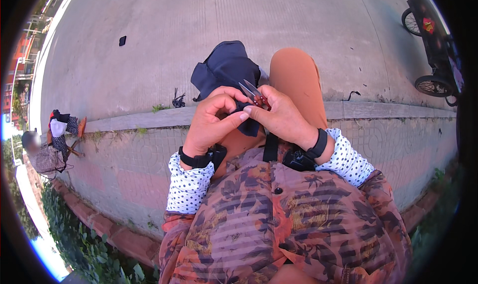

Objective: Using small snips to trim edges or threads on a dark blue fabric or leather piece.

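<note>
Dark navy cloth lies draped over my left knee, and one part of it is gathered up between my hands. My left hand is closed, pinching a fold of this cloth between thumb and fingers. Small scissors with red on the handles sit in my right hand, their two blades apart and pointing up and away. The right thumb tip presses on the cloth close to the left thumb. My fingers partly hide the scissors' handles and the edge of the gathered cloth.
A kerb runs across beyond my lap, with grey paving past it. Black scraps and a small dark object lie on the ground. A wheeled cart stands far right; a seated person is at left, above leafy plants.
</note>
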Tool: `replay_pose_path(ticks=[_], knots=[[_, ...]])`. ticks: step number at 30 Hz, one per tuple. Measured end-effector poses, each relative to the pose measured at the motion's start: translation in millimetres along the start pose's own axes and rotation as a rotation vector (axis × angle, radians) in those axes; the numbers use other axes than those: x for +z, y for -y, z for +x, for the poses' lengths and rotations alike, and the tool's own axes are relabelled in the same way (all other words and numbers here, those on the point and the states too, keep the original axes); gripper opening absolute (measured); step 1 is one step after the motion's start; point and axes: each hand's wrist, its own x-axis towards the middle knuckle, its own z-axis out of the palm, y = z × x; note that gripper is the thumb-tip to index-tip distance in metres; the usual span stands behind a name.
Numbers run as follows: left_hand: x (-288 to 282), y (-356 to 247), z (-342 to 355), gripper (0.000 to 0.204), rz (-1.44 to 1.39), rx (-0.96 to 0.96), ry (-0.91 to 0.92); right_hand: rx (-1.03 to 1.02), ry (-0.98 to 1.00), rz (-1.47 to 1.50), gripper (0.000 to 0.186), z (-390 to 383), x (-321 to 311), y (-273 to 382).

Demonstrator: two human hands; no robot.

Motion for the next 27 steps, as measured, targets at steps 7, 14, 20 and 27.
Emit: replay_pose_path(ticks=[7,14,20,27], knots=[[4,6,1,0.027,0.099,0.090,-0.156,-0.054,-0.010,0.083,0.020,0,0,-7],[1,1,-1,0.013,0.230,-0.004,-0.073,-0.013,0.036,0.210,0.019,-1,0,-13],[-5,5,-2,0.011,-0.023,-0.027,-0.043,0.202,0.034,0.478,0.012,-2,-6,-3],[-5,1,-6,0.009,-0.179,-0.009,0.038,0.384,0.101,0.680,0.014,4,-10,-3]])
